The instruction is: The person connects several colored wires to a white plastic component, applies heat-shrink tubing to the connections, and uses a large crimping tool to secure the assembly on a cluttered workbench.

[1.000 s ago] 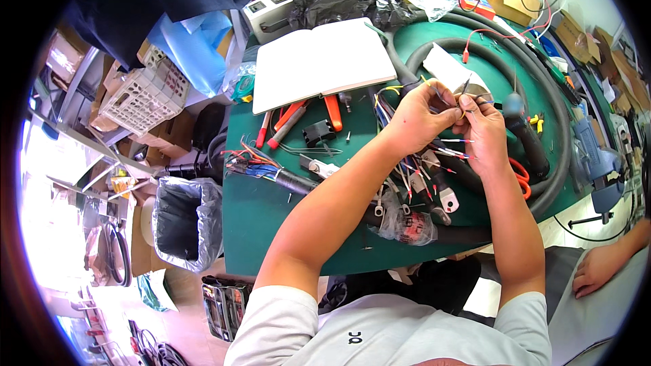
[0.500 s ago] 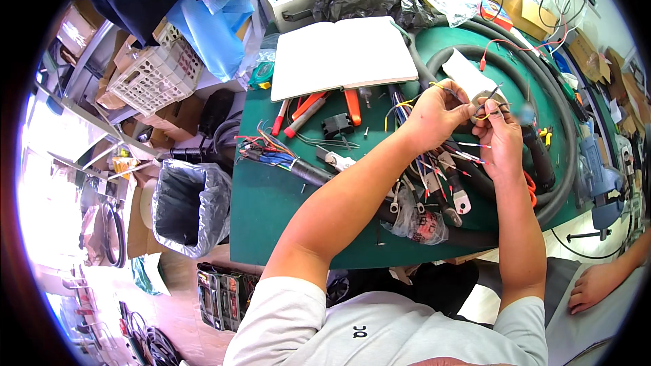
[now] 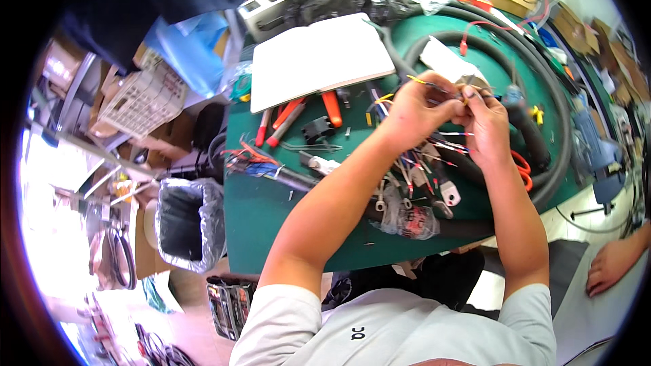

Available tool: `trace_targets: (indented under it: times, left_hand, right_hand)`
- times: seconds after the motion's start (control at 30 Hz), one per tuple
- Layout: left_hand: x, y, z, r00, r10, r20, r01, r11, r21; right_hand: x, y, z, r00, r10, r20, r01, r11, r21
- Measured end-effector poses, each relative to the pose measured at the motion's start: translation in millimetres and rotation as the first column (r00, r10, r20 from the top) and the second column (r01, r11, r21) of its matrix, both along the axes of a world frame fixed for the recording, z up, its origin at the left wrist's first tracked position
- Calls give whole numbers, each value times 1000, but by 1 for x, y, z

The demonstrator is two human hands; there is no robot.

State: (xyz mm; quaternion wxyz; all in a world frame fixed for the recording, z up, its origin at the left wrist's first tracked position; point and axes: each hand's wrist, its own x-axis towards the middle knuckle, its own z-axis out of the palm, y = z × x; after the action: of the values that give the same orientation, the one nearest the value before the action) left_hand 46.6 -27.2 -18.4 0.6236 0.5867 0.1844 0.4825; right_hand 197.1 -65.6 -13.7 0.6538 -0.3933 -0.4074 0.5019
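Observation:
My left hand (image 3: 415, 114) and my right hand (image 3: 487, 129) meet above the right part of the green table, fingertips pinched together. Between them are thin wires, one a yellow wire (image 3: 422, 81) sticking out past the left fingers. The exact grip is small and partly hidden by the fingers. Under and beside the hands fans a bundle of thin wires with red and white ends (image 3: 456, 144). Close by lie a flat metal lug (image 3: 449, 193) and a plastic-wrapped piece (image 3: 410, 220) on the thick cable.
An open notebook (image 3: 319, 61) lies at the back, with orange-handled pliers (image 3: 331, 108) before it. Thick black cable (image 3: 559, 129) coils on the right. A lined bin (image 3: 183, 224) stands left of the green table (image 3: 264, 230). Another person's hand (image 3: 614, 264) rests at far right.
The view has shifted a little, so the table and its contents sit slightly left. My fingertips have come closer together over the wires.

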Motion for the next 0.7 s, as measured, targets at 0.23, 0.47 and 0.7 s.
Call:
trace_targets:
  times: [0.23, 0.47, 0.7]
  left_hand:
    - [-6, -1, -3, 988, 75, -139, -65, 995, 77]
    - [-6, 1, -2, 976, 166, -143, -161, 986, 52]
    - [-1, 0, -1, 985, 116, -125, -112, 993, 40]
  right_hand:
    - [-9, 1, -5, 994, -40, 101, 38, 999, 23]
    - [-11, 1, -3, 991, -54, 121, 52, 998, 19]
    - [-8, 2, -1, 985, -80, 151, 79, 997, 17]
